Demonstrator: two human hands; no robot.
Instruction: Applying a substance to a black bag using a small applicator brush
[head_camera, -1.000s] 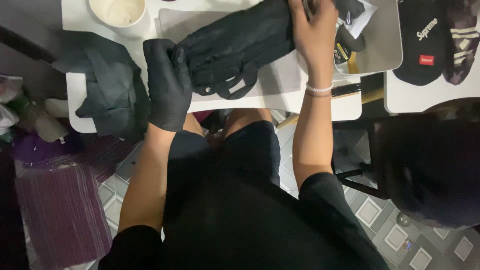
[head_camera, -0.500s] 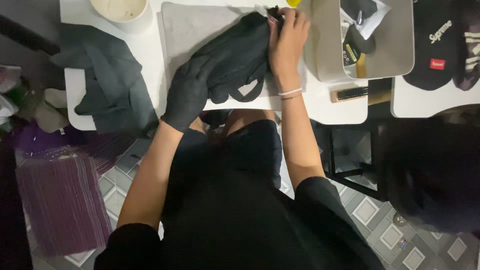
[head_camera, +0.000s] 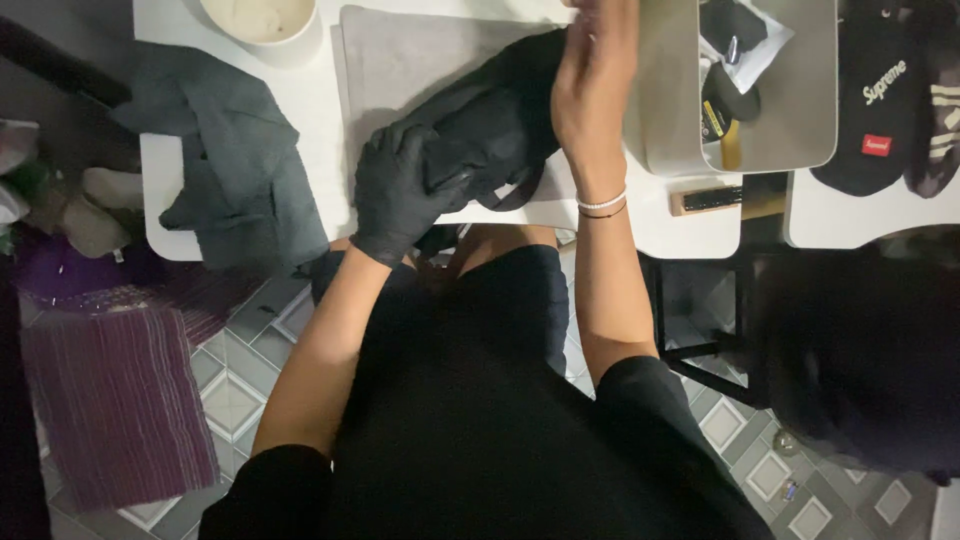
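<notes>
Seen from above at a white table (head_camera: 240, 215): both hands at work on a black bag (head_camera: 490, 125) lying across a grey mat (head_camera: 410, 55), the near edge of the bag reaching the table's front edge, a strap loop hanging just past it.

Left hand (head_camera: 400, 190), in a black glove, set low on the bag's near end, forearm rising bare from the lower left and bent at the elbow. Gloved fingers (head_camera: 420, 160) curled and wrapped over the dark fabric, closed in a grip on it; thumb side hard to separate from the black cloth.

Right hand (head_camera: 595, 85), bare, stretched further up the table along the bag's far end, arm nearly straight, wrist ringed by a pale bracelet (head_camera: 602, 202). Back of the hand turned to the camera, fingers together and pointing away, pressed against the bag's right side; fingertips blurred and cut off at the top edge, so whether pinching or merely pressing cannot be told.

Just right of that hand, touching or nearly so, a beige tray (head_camera: 670, 110) holding small dark items. Left of the mat, a crumpled grey cloth (head_camera: 235, 170) draped over the table's corner. At the top, a pale round bowl (head_camera: 260, 20). Beyond a gap to the right, a black cap (head_camera: 875, 110) on a second white surface. Below, patterned floor tiles (head_camera: 235, 400).
</notes>
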